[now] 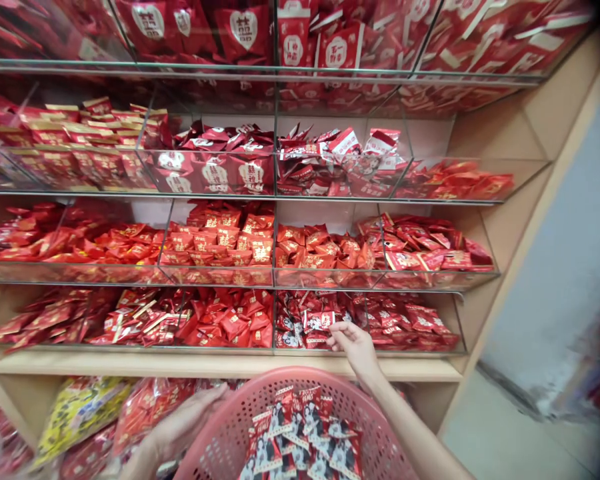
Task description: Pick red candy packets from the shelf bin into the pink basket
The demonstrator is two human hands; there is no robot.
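Observation:
My right hand [354, 347] reaches into a clear bin on the lowest glass shelf, its fingers pinched on a small red-and-white candy packet [319, 321] among many like it. My left hand [187, 420] grips the rim of a pink plastic basket [230, 433] held in front of me, fingers curled on its left edge. Several packets [305, 433] with the same red, white and black print lie inside the basket.
Tiers of clear acrylic bins [275, 273] full of red candy packets fill the wooden shelving. Below the wooden ledge [180, 365] lie larger bags, one yellow [80, 410]. A wooden side panel and a pale wall stand to the right.

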